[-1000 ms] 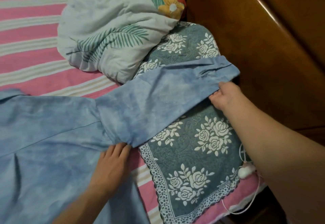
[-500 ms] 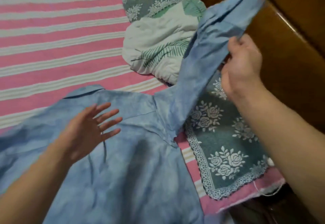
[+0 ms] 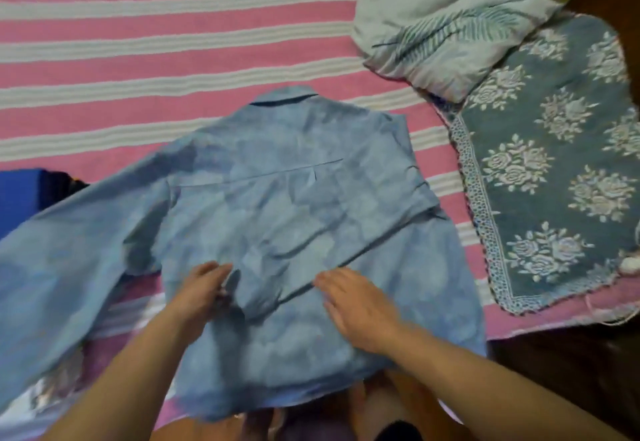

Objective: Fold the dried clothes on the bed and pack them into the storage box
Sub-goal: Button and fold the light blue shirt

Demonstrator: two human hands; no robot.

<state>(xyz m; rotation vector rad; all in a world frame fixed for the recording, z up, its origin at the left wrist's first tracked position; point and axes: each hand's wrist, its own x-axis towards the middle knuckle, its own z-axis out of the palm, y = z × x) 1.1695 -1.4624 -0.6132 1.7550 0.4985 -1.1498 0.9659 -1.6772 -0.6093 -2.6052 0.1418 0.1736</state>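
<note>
where the sleeve folds, both hands on shirt [image 3: 294,198]

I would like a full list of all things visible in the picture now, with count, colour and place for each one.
shirt: one, light blue, spread back up on the bed in the middle, its right sleeve folded across the back, its left sleeve lying out to the left
bed sheet: one, pink with white stripes, under everything
quilt: one, pale with green leaf print, bunched at top right
floral mat: one, grey-green with white roses, on the right edge of the bed
dark blue item: one, at the left edge, cannot tell what it is
left hand: one, holding the cuff of the folded sleeve
right hand: one, flat on the shirt
</note>
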